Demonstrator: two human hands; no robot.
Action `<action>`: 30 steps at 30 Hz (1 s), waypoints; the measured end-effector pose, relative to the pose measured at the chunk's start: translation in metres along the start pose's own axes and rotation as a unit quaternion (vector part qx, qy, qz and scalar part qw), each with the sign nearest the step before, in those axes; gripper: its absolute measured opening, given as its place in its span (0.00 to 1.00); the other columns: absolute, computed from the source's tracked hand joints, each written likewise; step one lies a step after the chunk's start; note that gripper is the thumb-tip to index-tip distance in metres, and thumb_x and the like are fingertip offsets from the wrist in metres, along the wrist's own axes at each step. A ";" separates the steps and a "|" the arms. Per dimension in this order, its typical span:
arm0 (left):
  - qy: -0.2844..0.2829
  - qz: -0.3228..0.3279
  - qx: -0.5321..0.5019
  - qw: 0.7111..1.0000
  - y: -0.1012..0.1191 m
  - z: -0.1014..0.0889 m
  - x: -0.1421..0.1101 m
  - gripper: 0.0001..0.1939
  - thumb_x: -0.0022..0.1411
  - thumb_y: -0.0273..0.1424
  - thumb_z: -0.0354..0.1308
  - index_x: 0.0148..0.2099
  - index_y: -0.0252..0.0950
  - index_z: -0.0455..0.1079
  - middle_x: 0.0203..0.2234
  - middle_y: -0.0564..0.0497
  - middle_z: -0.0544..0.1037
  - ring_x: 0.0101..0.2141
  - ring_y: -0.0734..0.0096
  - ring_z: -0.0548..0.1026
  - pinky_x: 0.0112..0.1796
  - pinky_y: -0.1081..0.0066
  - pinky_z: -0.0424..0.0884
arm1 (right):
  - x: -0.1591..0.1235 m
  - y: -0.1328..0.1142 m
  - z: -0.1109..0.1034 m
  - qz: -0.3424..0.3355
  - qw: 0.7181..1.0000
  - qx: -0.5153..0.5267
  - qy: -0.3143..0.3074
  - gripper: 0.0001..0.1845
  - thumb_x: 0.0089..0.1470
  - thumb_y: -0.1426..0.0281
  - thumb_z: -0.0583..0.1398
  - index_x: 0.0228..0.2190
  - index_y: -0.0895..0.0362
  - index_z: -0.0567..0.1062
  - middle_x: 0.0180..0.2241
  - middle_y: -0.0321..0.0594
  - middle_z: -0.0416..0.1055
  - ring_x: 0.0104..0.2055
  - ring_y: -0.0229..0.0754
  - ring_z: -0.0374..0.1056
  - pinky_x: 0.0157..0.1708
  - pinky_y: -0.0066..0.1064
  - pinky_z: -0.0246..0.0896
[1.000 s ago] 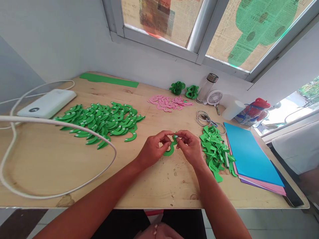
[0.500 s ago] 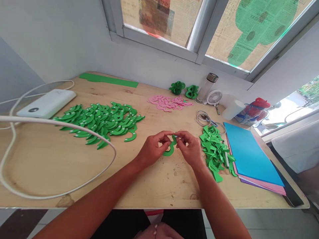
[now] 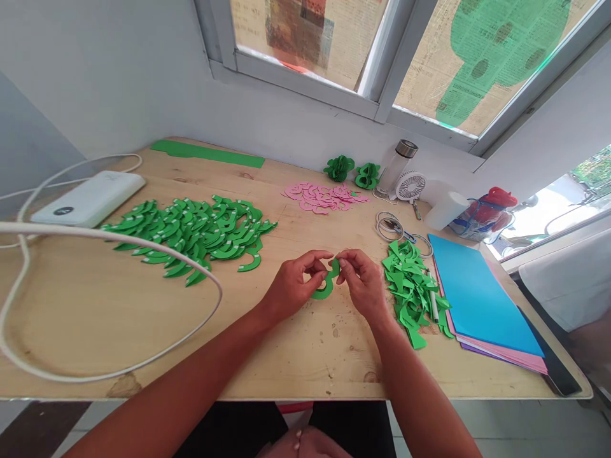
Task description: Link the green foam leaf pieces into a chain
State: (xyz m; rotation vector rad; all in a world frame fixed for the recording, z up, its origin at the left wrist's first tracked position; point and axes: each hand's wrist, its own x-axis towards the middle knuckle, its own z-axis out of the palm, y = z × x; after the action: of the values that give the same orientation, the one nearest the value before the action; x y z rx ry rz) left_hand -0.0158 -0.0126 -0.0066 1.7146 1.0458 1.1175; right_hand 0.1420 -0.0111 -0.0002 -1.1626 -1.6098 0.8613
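A curvy green paper cutout (image 3: 326,289), shaped like a figure 3, is held just above the table in front of me. My left hand (image 3: 301,280) pinches its left side between thumb and fingers. At the cutout's upper right end, the closed fingertips of my right hand (image 3: 360,280) grip its edge; whatever small piece may be between them is hidden. To the left lies a large pile of green cutouts (image 3: 191,232), many with small white tabs. Beside my right hand is a heap of green paper scraps (image 3: 410,286).
Pink cutouts (image 3: 324,197) lie at the back, before two green paper balls (image 3: 339,168). Tape rolls (image 3: 389,226), a small fan (image 3: 410,186), a bottle (image 3: 400,165) and blue sheets (image 3: 482,292) stand right. A white cable (image 3: 191,261) loops from a power bank (image 3: 90,198) at left.
The white tab at the cutout's upper end no longer shows. My right fingertips have shifted slightly right and down, away from my left fingertips. My left hand stays almost still.
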 end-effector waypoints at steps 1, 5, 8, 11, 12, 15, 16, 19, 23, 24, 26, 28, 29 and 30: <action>-0.001 0.003 -0.004 1.000 0.000 0.000 0.000 0.15 0.57 0.29 0.51 0.48 0.36 0.66 0.24 0.54 0.73 0.26 0.74 0.72 0.31 0.73 0.69 | 0.000 0.000 0.000 0.002 1.000 0.007 -0.002 0.07 0.54 0.66 0.55 0.32 0.55 0.69 0.24 0.35 0.69 0.21 0.34 0.65 0.23 0.27 0.62; -0.007 0.012 -0.005 1.000 -0.001 -0.001 -0.001 0.14 0.57 0.29 0.51 0.47 0.37 0.65 0.24 0.55 0.73 0.26 0.74 0.71 0.31 0.73 0.69 | 0.001 0.001 0.000 0.013 0.999 0.038 -0.014 0.07 0.54 0.65 0.55 0.32 0.55 0.69 0.25 0.34 0.69 0.21 0.33 0.65 0.23 0.26 0.60; -0.010 0.017 0.006 1.000 -0.002 0.000 -0.001 0.13 0.57 0.28 0.51 0.46 0.38 0.66 0.24 0.55 0.73 0.26 0.74 0.71 0.31 0.74 0.69 | 0.002 0.001 0.000 0.030 0.997 0.061 -0.019 0.07 0.54 0.64 0.56 0.31 0.55 0.69 0.23 0.33 0.67 0.20 0.33 0.64 0.21 0.25 0.57; -0.005 0.025 0.011 1.000 -0.002 0.000 0.000 0.13 0.57 0.27 0.51 0.45 0.38 0.66 0.24 0.55 0.73 0.26 0.74 0.71 0.31 0.74 0.68 | 0.003 -0.001 -0.001 0.045 0.994 0.093 -0.028 0.08 0.53 0.63 0.57 0.31 0.56 0.69 0.20 0.31 0.65 0.20 0.33 0.63 0.22 0.25 0.56; -0.003 0.026 0.011 1.000 -0.002 0.000 0.000 0.12 0.57 0.27 0.51 0.45 0.38 0.67 0.24 0.55 0.73 0.26 0.75 0.71 0.31 0.75 0.68 | 0.003 -0.001 -0.001 0.048 0.993 0.105 -0.032 0.08 0.53 0.63 0.57 0.31 0.56 0.69 0.20 0.31 0.65 0.21 0.33 0.63 0.22 0.25 0.56; 0.002 0.026 0.011 1.000 -0.001 0.000 0.000 0.12 0.57 0.27 0.51 0.45 0.38 0.67 0.24 0.55 0.73 0.26 0.74 0.72 0.31 0.74 0.67 | 0.003 -0.004 -0.002 0.054 0.988 0.136 -0.043 0.08 0.53 0.63 0.57 0.31 0.56 0.69 0.20 0.31 0.65 0.21 0.33 0.63 0.22 0.25 0.54; 0.003 0.025 0.011 1.000 -0.001 0.000 0.001 0.12 0.57 0.27 0.51 0.44 0.38 0.67 0.24 0.55 0.73 0.26 0.74 0.72 0.31 0.74 0.67 | 0.003 -0.005 -0.002 0.056 0.987 0.144 -0.045 0.08 0.53 0.63 0.57 0.31 0.56 0.69 0.20 0.31 0.65 0.21 0.33 0.63 0.22 0.25 0.53; 0.006 0.019 0.011 1.000 -0.002 -0.001 0.001 0.13 0.56 0.28 0.51 0.45 0.37 0.67 0.23 0.55 0.73 0.26 0.74 0.71 0.31 0.74 0.68 | 0.003 -0.007 -0.002 0.059 0.986 0.153 -0.038 0.08 0.53 0.63 0.57 0.31 0.55 0.69 0.20 0.31 0.65 0.21 0.33 0.63 0.21 0.25 0.53; 0.006 0.008 0.001 1.000 -0.003 -0.001 0.000 0.16 0.57 0.29 0.51 0.48 0.38 0.66 0.24 0.54 0.72 0.27 0.73 0.71 0.32 0.72 0.70 | 0.005 -0.005 -0.003 0.068 0.988 0.140 0.014 0.08 0.52 0.63 0.57 0.31 0.55 0.69 0.26 0.35 0.70 0.22 0.33 0.64 0.22 0.25 0.54; 0.007 0.006 -0.002 1.000 -0.003 -0.001 0.000 0.16 0.57 0.29 0.51 0.48 0.38 0.66 0.25 0.54 0.72 0.27 0.73 0.72 0.32 0.72 0.71 | 0.006 -0.004 -0.004 0.073 0.988 0.131 0.036 0.09 0.52 0.63 0.57 0.31 0.56 0.69 0.29 0.36 0.72 0.23 0.33 0.65 0.22 0.25 0.55; 0.010 0.001 -0.005 1.000 -0.003 0.000 0.000 0.16 0.56 0.29 0.51 0.49 0.38 0.65 0.25 0.54 0.72 0.27 0.73 0.72 0.32 0.72 0.71 | 0.008 0.001 -0.006 0.085 0.988 0.097 0.083 0.09 0.50 0.63 0.57 0.30 0.57 0.70 0.32 0.39 0.74 0.25 0.35 0.66 0.23 0.26 0.56; 0.014 -0.003 -0.008 1.000 -0.002 0.000 0.000 0.16 0.56 0.29 0.52 0.49 0.37 0.65 0.24 0.54 0.72 0.27 0.74 0.72 0.31 0.73 0.71 | 0.009 0.006 -0.007 0.099 0.987 0.047 0.114 0.10 0.49 0.63 0.57 0.28 0.57 0.72 0.32 0.40 0.74 0.28 0.37 0.67 0.26 0.27 0.57; 0.015 -0.005 -0.009 1.000 -0.001 0.000 0.000 0.17 0.56 0.29 0.52 0.48 0.37 0.65 0.24 0.54 0.72 0.26 0.74 0.72 0.31 0.73 0.72 | 0.009 0.009 -0.008 0.104 0.987 0.023 0.121 0.10 0.49 0.63 0.58 0.28 0.58 0.73 0.32 0.41 0.74 0.30 0.38 0.67 0.28 0.28 0.58; 0.016 -0.006 -0.009 1.000 0.000 0.000 0.000 0.17 0.56 0.28 0.52 0.48 0.37 0.65 0.24 0.54 0.72 0.26 0.74 0.72 0.31 0.73 0.71 | 0.009 0.012 -0.009 0.105 0.987 0.003 0.123 0.10 0.48 0.64 0.58 0.28 0.58 0.74 0.32 0.41 0.75 0.31 0.38 0.67 0.29 0.28 0.59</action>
State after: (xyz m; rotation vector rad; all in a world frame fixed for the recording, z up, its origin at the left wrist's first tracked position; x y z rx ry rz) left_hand -0.0157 -0.0130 -0.0072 1.6785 1.0612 1.1476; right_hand 0.1530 0.0017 -0.0054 -1.3952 -1.2995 0.8194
